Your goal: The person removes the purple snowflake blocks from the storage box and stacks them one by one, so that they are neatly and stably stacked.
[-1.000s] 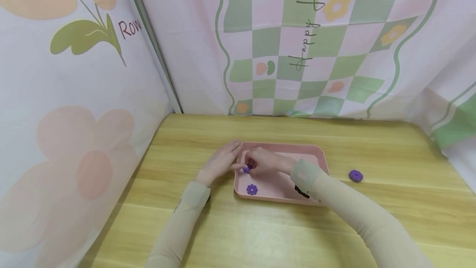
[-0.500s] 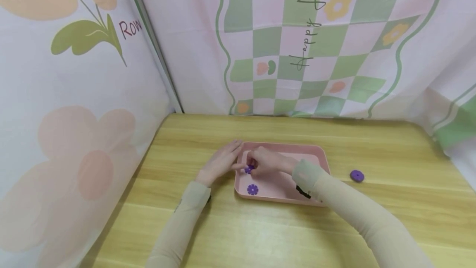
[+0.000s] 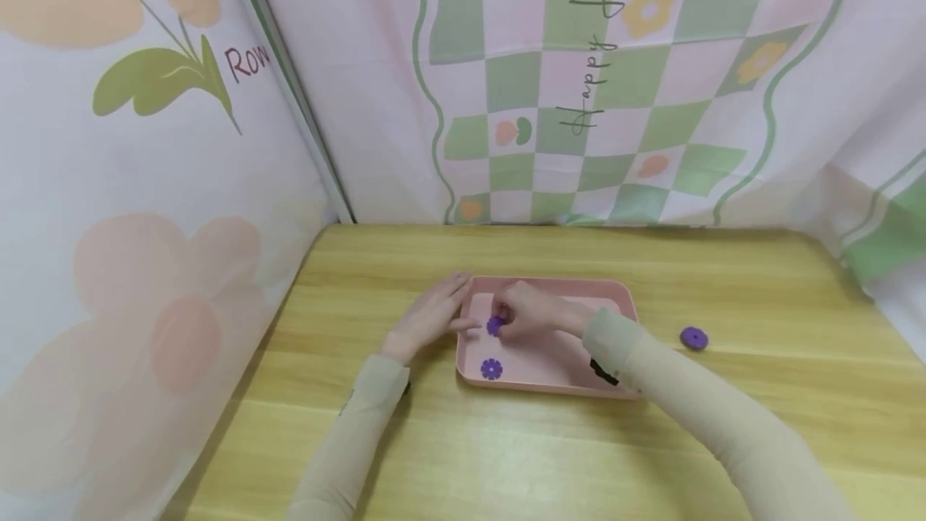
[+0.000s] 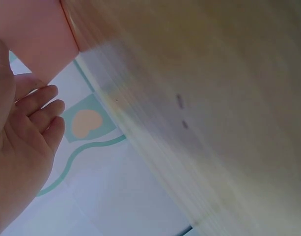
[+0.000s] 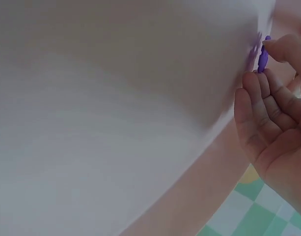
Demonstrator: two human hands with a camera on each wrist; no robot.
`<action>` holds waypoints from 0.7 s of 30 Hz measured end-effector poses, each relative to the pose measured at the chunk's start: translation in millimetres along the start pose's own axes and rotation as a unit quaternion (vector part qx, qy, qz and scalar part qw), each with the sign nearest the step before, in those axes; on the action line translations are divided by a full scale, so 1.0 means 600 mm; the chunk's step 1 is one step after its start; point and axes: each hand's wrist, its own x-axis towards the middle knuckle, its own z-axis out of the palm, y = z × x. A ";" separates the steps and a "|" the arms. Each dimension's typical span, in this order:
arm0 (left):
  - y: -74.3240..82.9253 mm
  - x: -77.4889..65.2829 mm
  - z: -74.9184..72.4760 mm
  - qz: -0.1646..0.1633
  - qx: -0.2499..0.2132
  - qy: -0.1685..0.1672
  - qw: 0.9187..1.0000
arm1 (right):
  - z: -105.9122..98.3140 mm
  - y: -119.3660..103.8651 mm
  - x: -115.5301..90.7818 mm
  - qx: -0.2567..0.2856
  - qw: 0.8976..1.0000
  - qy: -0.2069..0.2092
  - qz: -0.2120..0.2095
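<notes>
My right hand (image 3: 530, 310) reaches over the pink tray (image 3: 550, 387) and pinches a purple notched disc (image 3: 495, 326) between thumb and fingers. In the right wrist view the disc (image 5: 263, 58) is seen edge-on, held close over the tray floor by the fingertips. A second flower-shaped purple disc (image 3: 491, 369) lies flat in the tray's near left corner. My left hand (image 3: 430, 316) rests at the tray's left wall, its fingers along the far left corner and its thumb over the rim. In the left wrist view, those fingers (image 4: 42, 105) are extended beside the pink tray wall (image 4: 42, 39).
On the wooden table (image 3: 550, 457), right of the tray, lies another purple disc-shaped piece (image 3: 694, 338), thicker looking. A patterned curtain (image 3: 593, 87) closes off the back, and a floral cloth wall (image 3: 159, 264) stands on the left.
My right hand has shifted slightly right with the purple disc, away from the left thumb, showing more of the disc. The left hand stays at the tray's edge.
</notes>
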 end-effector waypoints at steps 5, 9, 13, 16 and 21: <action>0.003 0.000 0.001 0.002 -0.011 0.004 1.000 | -0.011 0.008 -0.020 0.004 1.000 0.005 0.000; 0.004 0.000 0.000 0.007 -0.025 0.015 1.000 | -0.018 0.016 -0.033 0.011 1.000 0.008 0.010; 0.004 -0.001 -0.001 0.008 -0.023 0.017 1.000 | -0.023 0.022 -0.045 0.016 1.000 0.010 0.016; 0.003 -0.002 -0.001 0.006 -0.024 0.016 1.000 | -0.029 0.023 -0.057 0.018 1.000 0.017 0.014; 0.003 -0.001 0.001 0.007 -0.018 0.017 1.000 | -0.044 0.021 -0.077 0.015 0.999 0.022 0.021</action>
